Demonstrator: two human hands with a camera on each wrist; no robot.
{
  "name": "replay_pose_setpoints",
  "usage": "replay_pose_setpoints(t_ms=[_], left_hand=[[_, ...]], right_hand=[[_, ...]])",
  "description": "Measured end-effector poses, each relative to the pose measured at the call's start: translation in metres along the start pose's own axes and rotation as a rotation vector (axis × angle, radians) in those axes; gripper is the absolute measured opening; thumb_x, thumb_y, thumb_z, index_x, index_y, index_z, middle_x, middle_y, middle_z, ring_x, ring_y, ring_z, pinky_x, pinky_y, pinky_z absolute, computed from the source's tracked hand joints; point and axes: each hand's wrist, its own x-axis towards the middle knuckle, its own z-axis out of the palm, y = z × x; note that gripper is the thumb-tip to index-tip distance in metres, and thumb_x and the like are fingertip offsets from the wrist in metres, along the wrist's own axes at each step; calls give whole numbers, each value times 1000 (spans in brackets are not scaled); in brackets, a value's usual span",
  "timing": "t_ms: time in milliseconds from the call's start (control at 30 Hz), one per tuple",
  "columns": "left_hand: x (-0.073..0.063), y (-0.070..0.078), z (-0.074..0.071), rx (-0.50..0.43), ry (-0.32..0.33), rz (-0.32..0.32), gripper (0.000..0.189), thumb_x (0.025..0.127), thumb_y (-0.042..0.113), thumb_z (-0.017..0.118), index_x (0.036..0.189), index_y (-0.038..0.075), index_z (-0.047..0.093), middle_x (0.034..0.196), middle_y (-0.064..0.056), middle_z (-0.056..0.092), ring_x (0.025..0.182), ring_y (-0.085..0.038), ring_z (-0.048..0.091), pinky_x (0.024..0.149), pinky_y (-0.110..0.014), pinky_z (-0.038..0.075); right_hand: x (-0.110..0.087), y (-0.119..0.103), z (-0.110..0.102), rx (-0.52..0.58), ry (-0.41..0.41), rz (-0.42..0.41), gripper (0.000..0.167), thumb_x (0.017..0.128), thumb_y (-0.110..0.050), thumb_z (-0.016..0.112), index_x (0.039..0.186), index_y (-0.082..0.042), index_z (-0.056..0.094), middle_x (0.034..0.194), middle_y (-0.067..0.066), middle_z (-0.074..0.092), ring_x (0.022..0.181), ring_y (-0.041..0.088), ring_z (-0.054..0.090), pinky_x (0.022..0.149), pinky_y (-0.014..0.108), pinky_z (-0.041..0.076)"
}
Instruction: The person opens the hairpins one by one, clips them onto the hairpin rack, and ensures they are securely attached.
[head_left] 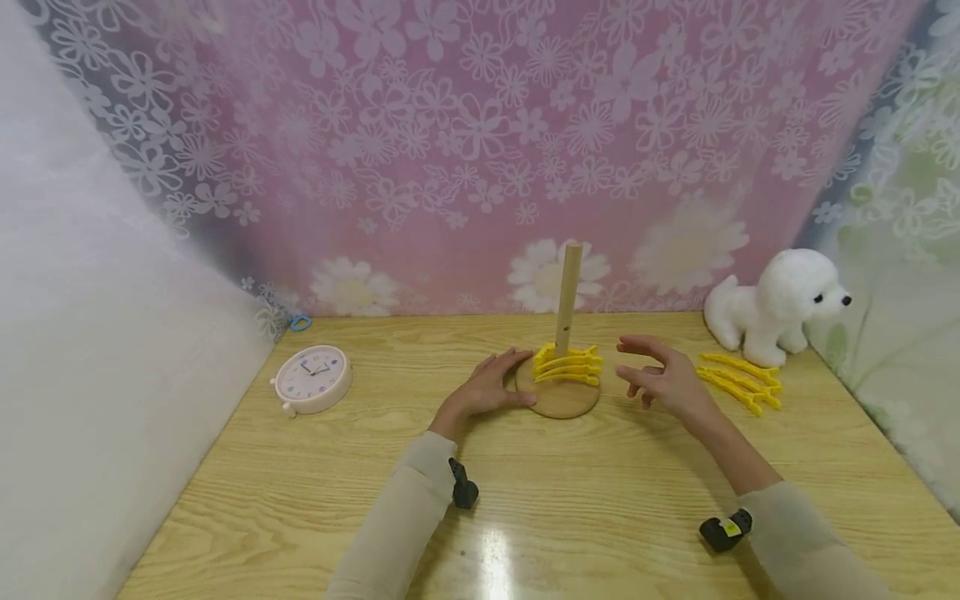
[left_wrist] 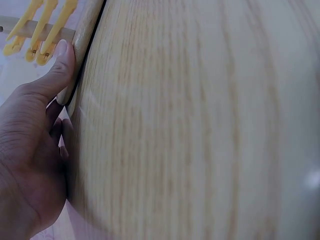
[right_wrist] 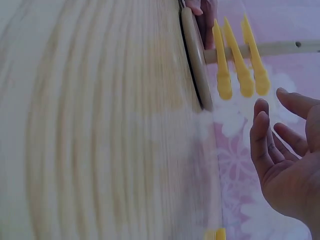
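Observation:
A wooden stand has a round base (head_left: 562,402) and an upright post (head_left: 568,296). Several curved yellow plastic pieces (head_left: 567,367) with forked ends sit one above another around the lower post, a little above the base. My left hand (head_left: 487,387) holds the base at its left edge, the thumb (left_wrist: 62,60) on the rim and the other fingers round the far side. To the right of the stand, my right hand (head_left: 667,383) is raised with its fingers apart and loosely bent, holding nothing. Its fingertips point at the near ends of the yellow pieces (right_wrist: 242,75).
More yellow pieces (head_left: 738,383) lie on the table right of my right hand, in front of a white toy dog (head_left: 783,300). A pink alarm clock (head_left: 312,379) lies at the left, with a small blue ring (head_left: 300,322) behind it. A flowered curtain (head_left: 450,167) borders the table's back edge.

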Motion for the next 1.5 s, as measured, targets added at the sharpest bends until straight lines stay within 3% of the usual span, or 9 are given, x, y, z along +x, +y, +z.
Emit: replay_pose_setpoints(t_ms=[333,600,700,833,933,1200,1300,1500], left_hand=[[-1,-1,-1,2,-5,2,88,92,48,78,165,30,32,174,-6,16,161,-31,3,130,-53,4],[-2,3,-1,-15,3,6,88,92,46,79,164,28,34,174,-6,19,161,-31,5,129,-54,5],[-2,3,-2,-13,5,-3,87,92,47,79,164,30,34,174,-6,19,161,-32,4,129,-56,6],[-1,1,-1,-5,12,-9,87,92,48,79,164,32,34,174,-5,19,161,-32,5,129,-56,7],[0,1,1,-1,8,-5,87,92,48,79,164,31,34,174,-5,19,161,-32,5,129,-55,7],[0,0,0,8,9,-5,88,91,48,79,164,30,33,174,-5,19,161,-32,5,129,-54,6],[0,1,-1,6,16,-3,87,92,47,79,164,30,34,173,-5,20,161,-32,5,129,-54,6],[-2,1,1,-35,24,-10,87,91,46,80,164,30,36,173,-4,22,161,-34,6,128,-58,9]], right_hand=[[-27,17,-52,-140,25,105,72,101,-33,72,159,-6,38,144,-1,51,80,25,70,55,36,57],[-48,34,-101,-272,56,117,70,102,-25,71,156,4,37,118,-30,53,76,20,71,54,35,56],[-55,38,-111,-320,75,138,69,101,-26,72,153,6,39,113,-25,58,74,18,70,55,34,57],[-62,45,-121,-378,88,179,69,101,-29,72,150,9,42,120,3,64,72,15,66,58,33,57],[-67,51,-129,-394,86,209,70,100,-31,73,149,9,44,119,15,65,72,14,65,60,32,58],[-73,61,-144,-339,123,199,52,98,-22,76,135,9,58,100,-17,68,69,15,66,59,33,59],[-74,62,-143,-326,129,209,48,98,-19,76,133,10,60,96,-14,72,67,15,66,57,33,58],[-75,63,-140,-316,131,242,50,98,-19,75,134,13,58,89,3,77,63,19,66,56,35,59]])
